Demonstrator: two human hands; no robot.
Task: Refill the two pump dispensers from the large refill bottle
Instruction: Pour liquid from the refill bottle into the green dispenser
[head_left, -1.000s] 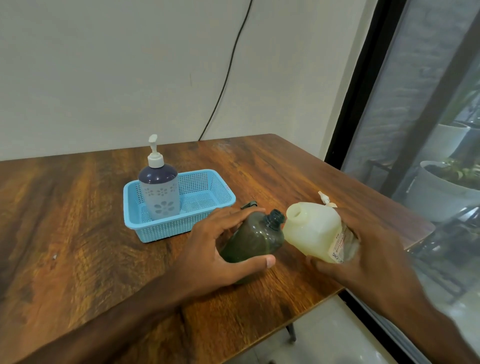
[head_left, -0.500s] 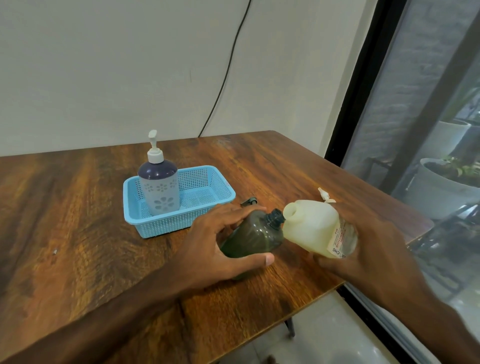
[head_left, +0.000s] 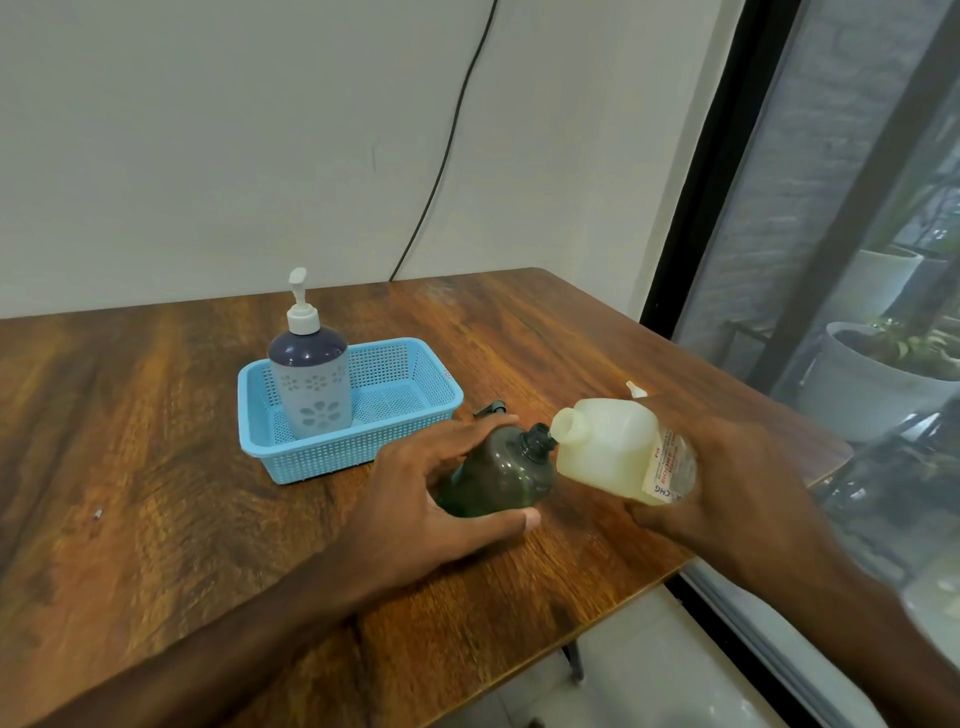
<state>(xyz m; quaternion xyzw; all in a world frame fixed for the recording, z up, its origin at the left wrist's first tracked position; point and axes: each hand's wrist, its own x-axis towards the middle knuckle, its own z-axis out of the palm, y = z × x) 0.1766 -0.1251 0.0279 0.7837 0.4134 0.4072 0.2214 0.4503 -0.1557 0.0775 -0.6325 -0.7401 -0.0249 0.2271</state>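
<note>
My left hand grips a dark green dispenser bottle with no pump on it, tilted to the right on the wooden table. My right hand holds the large pale refill bottle, uncapped and tipped left so its mouth sits just above the green bottle's neck. A purple and white pump dispenser stands upright in the left end of a light blue basket. A dark pump head peeks out behind my left fingers.
The table's right edge runs close to a glass door with a black frame. White plant pots stand outside. A black cable hangs down the wall behind the table.
The refill bottle has risen slightly and its mouth has come closer to the green bottle's neck. My left hand keeps its hold on the green bottle.
</note>
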